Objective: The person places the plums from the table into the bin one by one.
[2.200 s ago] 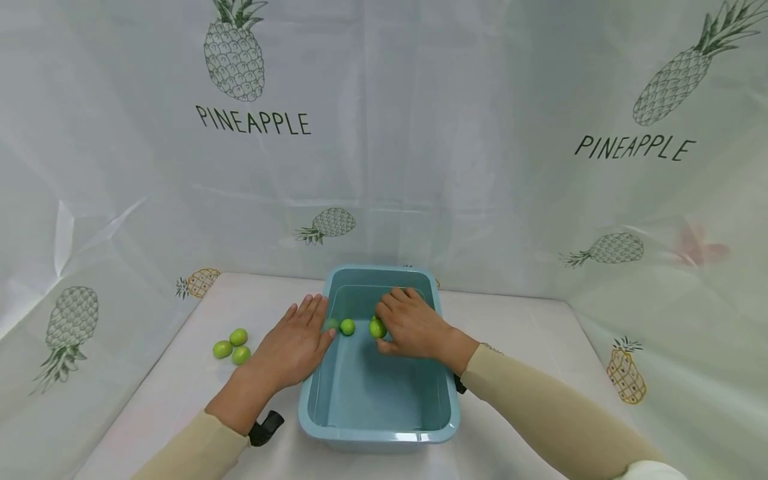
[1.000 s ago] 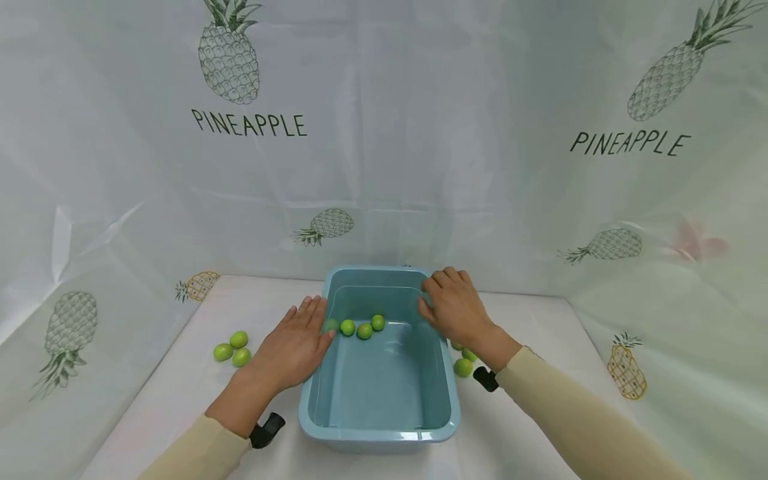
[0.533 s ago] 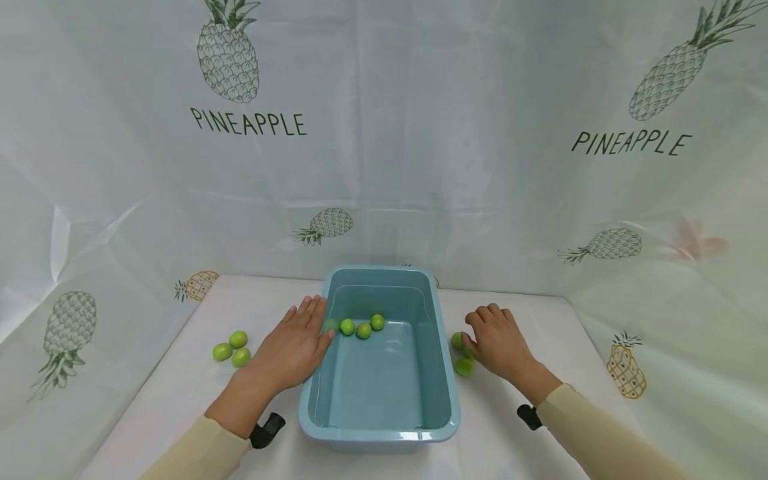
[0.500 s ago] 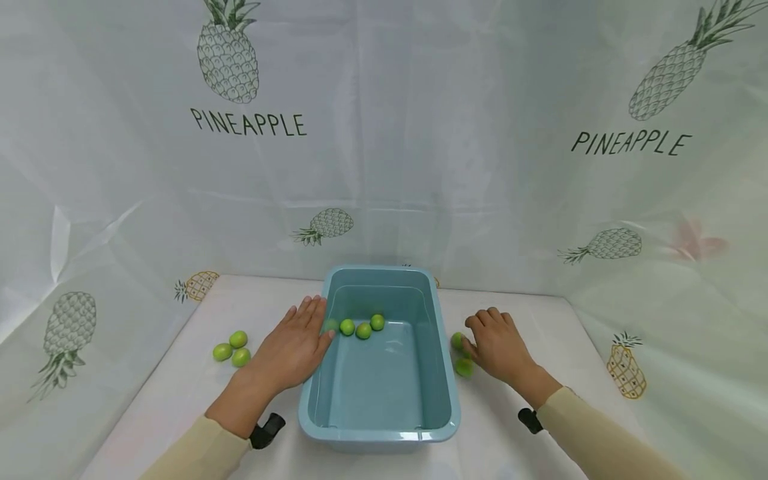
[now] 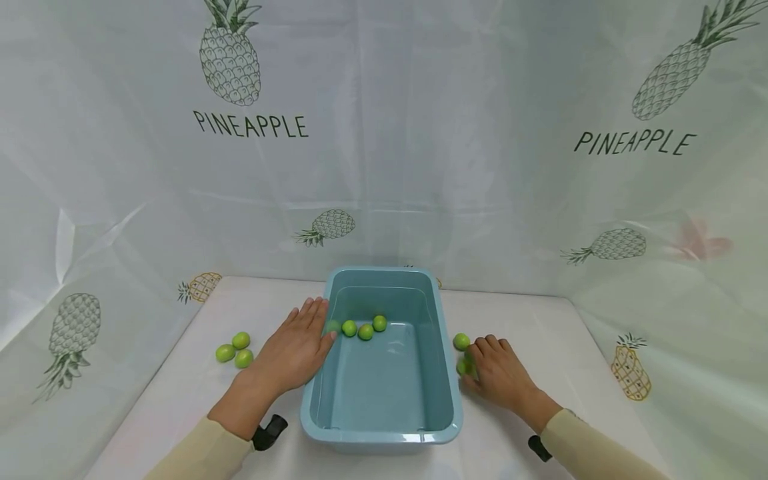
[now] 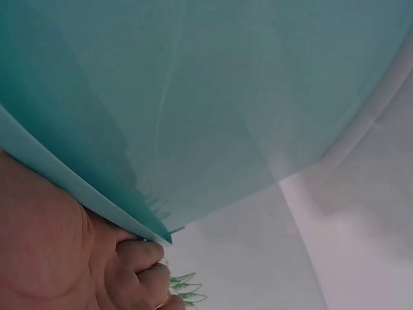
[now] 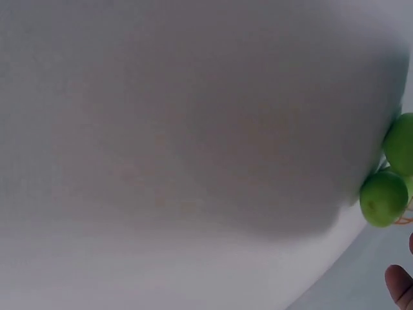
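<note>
Head view shows your left hand point(image 5: 292, 350) lying flat, fingers straight, against the left wall of the blue tub point(image 5: 445, 373). Your right hand point(image 5: 495, 377) sits on the worktop point(image 5: 540, 347) just right of the tub, fingers curled over a green fruit point(image 5: 462, 366); another fruit point(image 5: 461, 341) lies just beyond it. Three fruits point(image 5: 364, 329) rest inside the tub, and three more point(image 5: 234, 348) lie on the worktop at far left.

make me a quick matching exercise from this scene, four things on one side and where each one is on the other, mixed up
Things:
1. left hand
2. right hand
3. blue tub
4. three green fruits

Places:
a. on the table, far left
b. middle of the table
c. flat against the tub's left wall
d. on a green fruit to the right of the tub

Pairs: 1-c, 2-d, 3-b, 4-a
</note>
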{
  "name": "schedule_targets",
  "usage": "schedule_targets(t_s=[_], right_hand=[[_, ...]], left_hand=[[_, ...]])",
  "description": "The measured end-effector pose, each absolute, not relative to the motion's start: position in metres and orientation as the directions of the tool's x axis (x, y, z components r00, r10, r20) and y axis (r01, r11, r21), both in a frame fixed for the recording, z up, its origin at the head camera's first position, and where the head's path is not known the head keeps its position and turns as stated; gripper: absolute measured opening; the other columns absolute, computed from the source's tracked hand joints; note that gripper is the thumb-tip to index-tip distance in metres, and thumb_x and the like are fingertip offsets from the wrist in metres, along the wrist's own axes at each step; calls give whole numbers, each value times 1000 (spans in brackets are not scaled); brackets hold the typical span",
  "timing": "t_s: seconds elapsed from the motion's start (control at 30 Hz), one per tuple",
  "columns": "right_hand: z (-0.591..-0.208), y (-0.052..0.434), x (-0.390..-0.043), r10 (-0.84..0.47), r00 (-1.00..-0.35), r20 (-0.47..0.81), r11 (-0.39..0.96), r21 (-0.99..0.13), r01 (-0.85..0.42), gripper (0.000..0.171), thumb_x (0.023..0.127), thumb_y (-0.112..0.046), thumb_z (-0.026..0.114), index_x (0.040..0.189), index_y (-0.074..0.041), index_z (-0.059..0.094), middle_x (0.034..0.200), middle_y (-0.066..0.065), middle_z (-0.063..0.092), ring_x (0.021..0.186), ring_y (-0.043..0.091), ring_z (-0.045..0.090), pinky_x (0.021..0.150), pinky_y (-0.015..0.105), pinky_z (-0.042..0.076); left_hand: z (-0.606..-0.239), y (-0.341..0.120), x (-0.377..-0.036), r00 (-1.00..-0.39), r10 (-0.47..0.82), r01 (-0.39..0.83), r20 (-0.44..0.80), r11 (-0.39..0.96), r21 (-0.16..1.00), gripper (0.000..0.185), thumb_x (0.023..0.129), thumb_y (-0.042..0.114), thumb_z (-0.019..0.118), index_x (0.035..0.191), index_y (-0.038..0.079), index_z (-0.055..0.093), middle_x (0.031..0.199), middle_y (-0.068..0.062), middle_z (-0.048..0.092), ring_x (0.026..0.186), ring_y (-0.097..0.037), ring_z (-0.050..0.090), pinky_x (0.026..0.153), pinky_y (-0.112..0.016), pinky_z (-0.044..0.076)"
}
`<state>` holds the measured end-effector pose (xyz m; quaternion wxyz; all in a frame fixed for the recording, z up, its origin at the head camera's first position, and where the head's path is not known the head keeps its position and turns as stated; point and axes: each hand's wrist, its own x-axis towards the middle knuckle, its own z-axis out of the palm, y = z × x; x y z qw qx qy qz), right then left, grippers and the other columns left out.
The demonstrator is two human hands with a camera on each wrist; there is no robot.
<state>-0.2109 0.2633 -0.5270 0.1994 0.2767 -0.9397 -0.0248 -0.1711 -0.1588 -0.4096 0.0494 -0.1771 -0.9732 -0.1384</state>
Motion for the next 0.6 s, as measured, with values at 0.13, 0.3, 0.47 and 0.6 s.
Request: schedule_targets(t_s=[0.13,0.3,0.47,0.6], right_hand=[[-532,265,-209,-537,-769,346,842,172,-511,41,82,-41,82,99,-11,59,85,-3,47,84,20,45,78,39,45],[-538,266,-209,-549,-752,364,834,185,-520,40,81,-37,82,100,-9,60,86,-1,50,84,21,45,76,38,44],[-541,268,-210,-566,-725,391,823,220,-524,41,79,-34,85,100,-9,61,86,1,52,83,21,46,73,37,43],[-539,269,-213,-584,-690,428,809,236,-539,40,77,-34,85,97,-10,59,84,0,50,81,20,46,72,37,43]], left_hand=[[-410,-159,-171,-934,325,354,151,902,248,69,112,35,47,161,-10,30,168,-27,31,160,-43,25,127,-61,26],[-412,-159,-171,-934,322,352,153,903,246,69,112,35,47,161,-10,30,169,-27,31,160,-43,25,127,-61,26],[-413,-159,-172,-932,325,357,161,900,248,69,112,35,48,161,-10,30,168,-27,32,159,-44,26,127,-61,27],[-413,-160,-172,-930,327,361,167,899,248,69,112,35,48,161,-10,30,168,-27,32,159,-44,26,127,-61,27]])
